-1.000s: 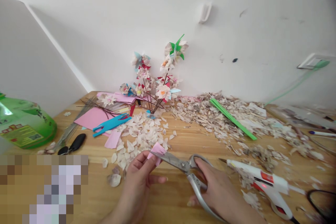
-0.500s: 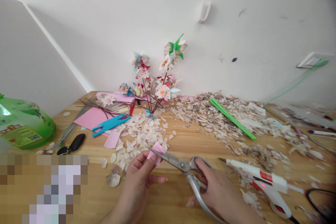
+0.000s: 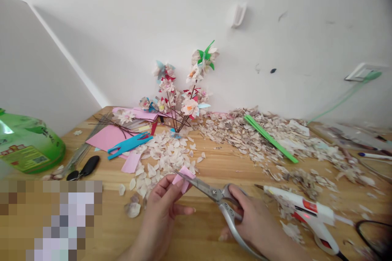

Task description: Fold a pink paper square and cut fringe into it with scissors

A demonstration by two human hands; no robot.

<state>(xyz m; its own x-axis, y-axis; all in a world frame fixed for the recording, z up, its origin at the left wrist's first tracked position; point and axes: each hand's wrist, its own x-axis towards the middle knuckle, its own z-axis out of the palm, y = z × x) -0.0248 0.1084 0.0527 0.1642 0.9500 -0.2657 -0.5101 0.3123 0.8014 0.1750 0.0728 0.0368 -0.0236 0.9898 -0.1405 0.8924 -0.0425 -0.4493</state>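
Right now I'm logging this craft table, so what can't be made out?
Head view only:
- Pixelated patch hides the table's near-left corner.
- Scissors: lower handle cut off by the bottom edge, loops covered by the right hand.
- Bottle label too small to read.

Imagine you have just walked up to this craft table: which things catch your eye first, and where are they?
Nearest the viewer, the left hand pinches a small pink paper piece while the right hand works silver scissors into it. Against the wall behind stands a bouquet of paper flowers, with pale petal scraps strewn over the wooden table. A white glue gun lies at the right.
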